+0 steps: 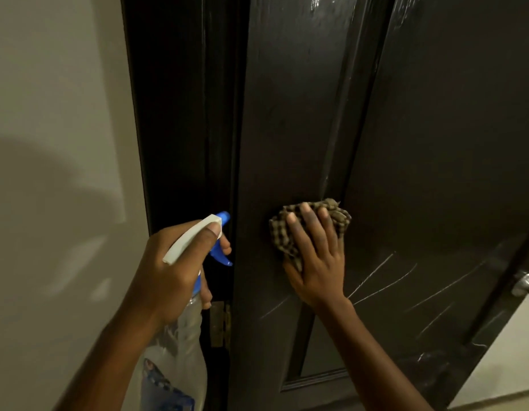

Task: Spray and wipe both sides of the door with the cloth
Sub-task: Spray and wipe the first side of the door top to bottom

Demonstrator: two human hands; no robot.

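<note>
A dark panelled door point(293, 114) fills the middle and right of the head view, with pale scratch marks low on its right panel. My right hand point(315, 259) presses a checked brown cloth point(339, 216) flat against the door, fingers straight over it. My left hand point(174, 268) grips the neck of a clear spray bottle point(180, 345) with a white and blue trigger head, held beside the door's hinge edge. A wet sheen shows near the door's top.
The dark door frame point(174, 114) and a brass hinge point(220, 324) lie left of the door. A pale wall point(55, 143) stands at the left. A metal door handle point(526, 284) juts out at the right edge, with light floor below it.
</note>
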